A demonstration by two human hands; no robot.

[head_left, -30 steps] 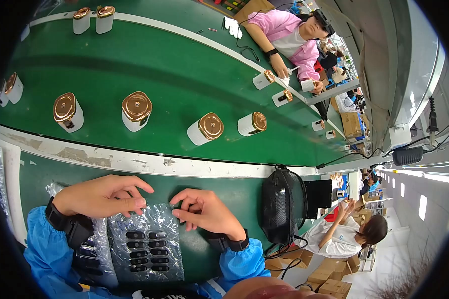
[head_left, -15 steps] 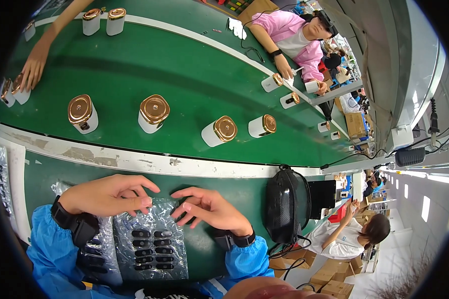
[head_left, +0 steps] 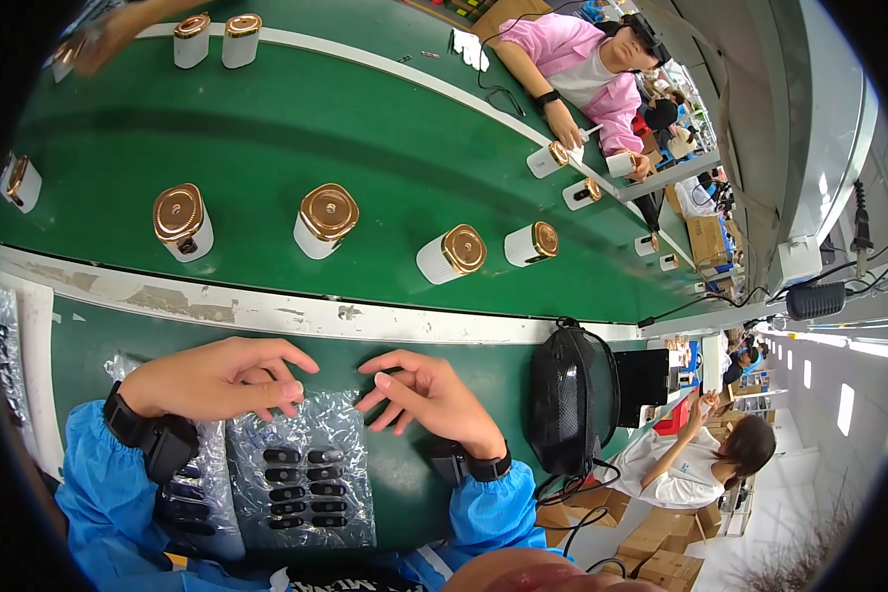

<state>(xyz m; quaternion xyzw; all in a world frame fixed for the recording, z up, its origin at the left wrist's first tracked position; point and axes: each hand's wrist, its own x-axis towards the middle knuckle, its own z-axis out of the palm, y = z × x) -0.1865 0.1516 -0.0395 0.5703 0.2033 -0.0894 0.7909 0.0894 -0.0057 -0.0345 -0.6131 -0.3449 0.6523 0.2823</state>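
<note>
My left hand (head_left: 229, 379) hovers over the upper edge of a clear plastic bag (head_left: 301, 424), its fingers apart and nothing in them. On the bag's other side my right hand (head_left: 432, 397) is raised, fingers loosely bent and spread, holding nothing. Two columns of small black oval parts (head_left: 284, 475) show through the bag, which lies flat. A second clear bag (head_left: 213, 456) with dark parts is partly hidden under my left wrist. Beyond the white rail, white canisters with gold tops (head_left: 183, 221) stand on the green belt (head_left: 247, 148), out of reach of both hands.
A black mesh bag (head_left: 570, 400) with cables stands to my right. The white rail (head_left: 365, 326) divides my bench from the belt. A co-worker in pink (head_left: 592, 79) handles a canister across it. Another co-worker's blurred arm (head_left: 118, 35) reaches in at the far left.
The canisters on the belt have shifted to the right. The co-worker's hand at the left has left the near canisters and moved farther back. My right hand has lifted slightly away rightward.
</note>
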